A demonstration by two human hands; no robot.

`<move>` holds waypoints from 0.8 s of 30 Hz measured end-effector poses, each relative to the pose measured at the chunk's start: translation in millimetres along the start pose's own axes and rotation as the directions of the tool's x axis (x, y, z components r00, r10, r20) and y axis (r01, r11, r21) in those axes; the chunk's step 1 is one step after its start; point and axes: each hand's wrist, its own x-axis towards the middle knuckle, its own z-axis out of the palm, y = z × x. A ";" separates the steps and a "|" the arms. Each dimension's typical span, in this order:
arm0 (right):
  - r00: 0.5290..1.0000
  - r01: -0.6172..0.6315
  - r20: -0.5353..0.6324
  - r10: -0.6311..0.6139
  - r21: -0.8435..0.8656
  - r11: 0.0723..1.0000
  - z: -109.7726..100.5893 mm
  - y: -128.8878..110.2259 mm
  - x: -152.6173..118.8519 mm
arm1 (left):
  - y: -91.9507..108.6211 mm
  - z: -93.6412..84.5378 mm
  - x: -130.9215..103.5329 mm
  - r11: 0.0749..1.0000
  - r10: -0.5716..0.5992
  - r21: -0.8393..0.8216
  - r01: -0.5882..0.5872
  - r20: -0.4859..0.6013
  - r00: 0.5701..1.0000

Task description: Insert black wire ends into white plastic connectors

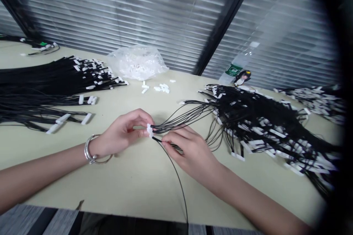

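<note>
- Left hand (pixel 118 136): grip nearly closed, thumb and fingertips pinching a white connector (pixel 150 131); exact finger contact partly hidden.
- Connector sits between the two hands, above the bench (pixel 132 191), black wires (pixel 176 118) running right from it; slots too small to make out.
- Right hand (pixel 193 150): grip pinched on a thin black wire (pixel 158 140) just below the connector; other strands pass behind the fingers, count unclear.
- One loose strand (pixel 179 180) curves down, lost past the bench's near edge.
- Right: tangled wire heap (pixel 256 112), white ends overlapping, far side lost in the dark frame border.
- Left: wire bundle (pixel 35 80), cut off by the frame.
- Back: clear bag (pixel 138 60), white contents blurry; small white pieces (pixel 163 88) near it.
- Bottle (pixel 234 68), base partly hidden by a small penguin figure (pixel 242 78).
</note>
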 end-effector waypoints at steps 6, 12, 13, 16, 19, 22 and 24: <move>0.995 -0.098 0.019 0.097 0.050 0.994 2.2 -3.3 0.5 | 2.1 3.5 -1.6 1.000 0.007 0.019 -0.007 -0.009 1.000; 0.994 -0.073 0.088 0.068 0.059 0.996 2.8 -1.0 1.2 | 3.0 5.7 -3.3 0.998 -0.039 0.046 0.040 -0.023 0.999; 0.995 -0.051 0.088 0.047 0.047 0.998 3.7 -0.6 1.3 | 2.8 5.9 -3.3 0.998 -0.043 0.047 0.044 -0.025 0.999; 0.997 -0.013 0.081 0.015 -0.031 0.999 7.5 -0.3 1.0 | 2.5 6.7 -2.9 0.997 -0.051 0.052 0.052 -0.020 0.998; 0.998 0.058 0.037 -0.052 -0.193 0.980 11.9 -0.2 -0.4 | 2.7 7.4 -2.0 0.997 -0.049 0.052 0.049 -0.011 0.999; 0.991 0.130 0.032 -0.127 -0.333 0.934 15.5 0.4 -2.4 | 2.9 7.6 -1.1 0.999 -0.037 0.028 0.037 0.005 0.999; 0.992 0.127 0.042 -0.120 -0.377 0.917 16.9 -0.1 -3.2 | 2.5 7.3 -0.5 0.999 -0.030 0.013 0.030 0.009 1.000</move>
